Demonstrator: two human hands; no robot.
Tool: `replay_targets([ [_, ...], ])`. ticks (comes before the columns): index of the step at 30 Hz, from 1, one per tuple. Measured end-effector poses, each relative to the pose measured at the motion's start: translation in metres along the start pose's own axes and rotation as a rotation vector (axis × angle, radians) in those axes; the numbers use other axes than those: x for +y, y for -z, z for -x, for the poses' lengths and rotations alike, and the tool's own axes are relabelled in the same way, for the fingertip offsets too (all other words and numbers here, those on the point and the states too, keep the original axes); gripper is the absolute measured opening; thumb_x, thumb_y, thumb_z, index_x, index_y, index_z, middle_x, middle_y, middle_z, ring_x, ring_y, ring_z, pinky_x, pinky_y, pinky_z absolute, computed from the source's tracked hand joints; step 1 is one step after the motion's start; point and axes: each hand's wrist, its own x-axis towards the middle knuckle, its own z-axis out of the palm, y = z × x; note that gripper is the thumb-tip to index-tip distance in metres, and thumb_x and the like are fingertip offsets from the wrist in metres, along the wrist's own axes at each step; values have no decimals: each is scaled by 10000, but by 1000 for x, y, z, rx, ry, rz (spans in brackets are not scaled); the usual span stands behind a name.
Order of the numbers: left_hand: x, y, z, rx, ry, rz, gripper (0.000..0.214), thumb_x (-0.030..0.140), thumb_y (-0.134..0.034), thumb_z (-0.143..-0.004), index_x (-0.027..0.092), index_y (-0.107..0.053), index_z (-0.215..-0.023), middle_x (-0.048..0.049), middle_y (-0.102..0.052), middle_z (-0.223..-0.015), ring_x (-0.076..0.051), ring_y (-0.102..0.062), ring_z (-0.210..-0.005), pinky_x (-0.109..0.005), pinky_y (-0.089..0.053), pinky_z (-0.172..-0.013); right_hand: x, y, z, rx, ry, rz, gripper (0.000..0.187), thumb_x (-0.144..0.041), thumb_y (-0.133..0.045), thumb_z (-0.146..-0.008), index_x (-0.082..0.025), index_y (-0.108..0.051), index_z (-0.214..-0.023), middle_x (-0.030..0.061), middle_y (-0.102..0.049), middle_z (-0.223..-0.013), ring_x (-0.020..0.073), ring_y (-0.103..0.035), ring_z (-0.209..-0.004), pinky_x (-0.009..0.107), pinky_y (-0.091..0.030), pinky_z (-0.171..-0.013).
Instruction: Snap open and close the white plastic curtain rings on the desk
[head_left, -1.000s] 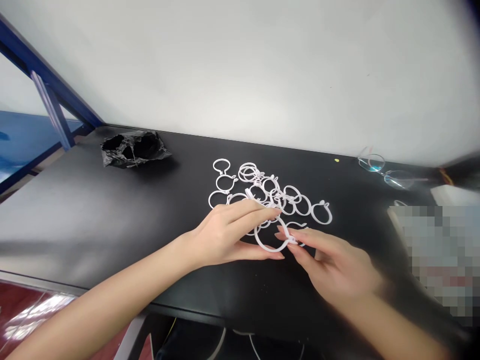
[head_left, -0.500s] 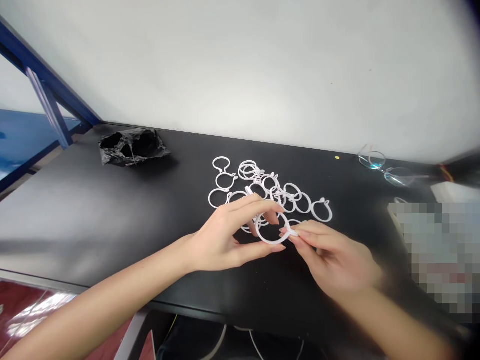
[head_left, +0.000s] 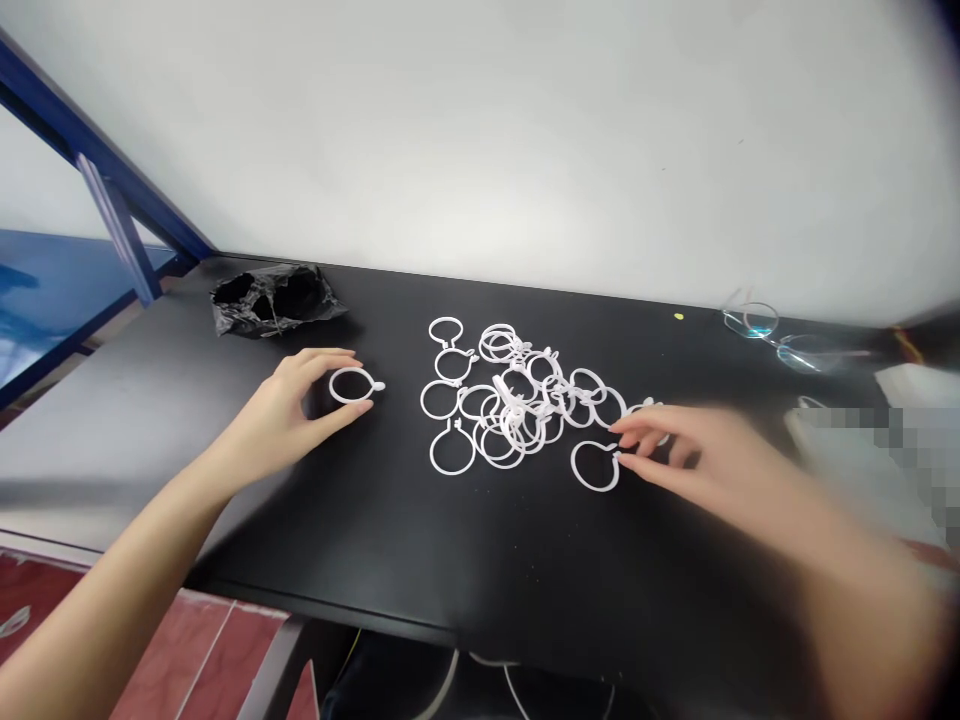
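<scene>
My left hand is over the left part of the black table, its thumb and fingers curved around a closed white plastic ring with a small tab. The fingertips touch the ring's near and far sides. On the right, my right hand has its thumb and fingers apart. Its thumb tip is at the parted ends of another white ring, which lies on the table. Between the hands is a loose pile of similar white rings, many overlapping. Behind my right fingers, one more ring is partly hidden.
At the back left of the black table sits a crumpled black plastic bag. A pair of glasses lies at the back right, near a small yellow bit. A white wall rises behind the table.
Both hands held one ring together over the pile. My left hand has carried it left, away from the pile. My right hand has let go and moved right, beside another ring.
</scene>
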Motion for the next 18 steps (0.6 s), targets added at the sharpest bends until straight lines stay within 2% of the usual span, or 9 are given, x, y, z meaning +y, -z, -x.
replay_targets([
  [3, -8, -6, 7, -62, 30, -155, 472, 565, -546, -888, 213, -594, -1198, -74, -574, -1326, -355, -549, -1195, -527, -463, -1005, 4, -11, -3, -10, 52, 40, 147, -291, -692, -814, -254, -710, -954, 14, -725, -852, 111, -599, -482, 239, -520, -442],
  [5, 5, -3, 4, -97, 63, -241, 526, 570, -527, -892, 192, -559, -1257, -128, -535, -1382, -407, -487, -1259, -615, -398, -1027, 1, -16, -6, -23, 82, 42, 84, -264, -682, -817, -253, -714, -893, 7, -718, -816, 129, -626, -533, 237, -516, -450],
  [7, 32, 3, -5, -94, 64, -282, 533, 537, -509, -912, 174, -520, -1301, -155, -507, -1407, -418, -441, -1301, -656, -335, -1049, -4, -15, -9, -60, 107, 26, 51, -260, -664, -837, -249, -713, -840, 4, -709, -766, 147, -654, -594, 234, -522, -471],
  [8, 49, 5, -10, -74, 16, -263, 515, 508, -498, -927, 164, -508, -1311, -160, -507, -1404, -399, -451, -1295, -644, -326, -1059, -6, -13, -9, -87, 112, 12, 66, -267, -653, -849, -247, -709, -820, 2, -707, -754, 147, -657, -603, 232, -525, -479],
  [10, 85, 5, -20, -68, -127, -125, 452, 435, -516, -942, 174, -505, -1310, -132, -558, -1342, -312, -522, -1225, -517, -392, -1052, -10, -8, -8, -123, 97, -19, 98, -275, -634, -868, -245, -701, -804, -3, -711, -762, 132, -645, -580, 226, -528, -482],
  [13, 131, -13, -29, -159, -400, 49, 312, 330, -527, -956, 156, -564, -1213, -99, -648, -1134, -226, -595, -1053, -371, -461, -931, -13, -4, -4, -125, 58, -60, 61, -240, -644, -850, -244, -703, -860, 0, -723, -812, 131, -648, -597, 220, -530, -486],
  [15, 147, -32, -31, -228, -544, 36, 243, 329, -553, -944, 149, -618, -1094, -75, -653, -972, -209, -600, -904, -339, -461, -813, -15, -7, -2, -142, 45, -97, 141, -210, -681, -806, -249, -707, -939, 5, -727, -855, 145, -667, -665, 222, -540, -511],
  [18, 151, -56, -30, -256, -731, -20, 285, 412, -588, -915, 134, -644, -897, -52, -613, -817, -195, -555, -761, -329, -417, -714, -23, -16, -3, -201, 31, -145, 264, -224, -701, -797, -264, -692, -1057, 0, -711, -878, 142, -654, -696, 231, -543, -558],
])
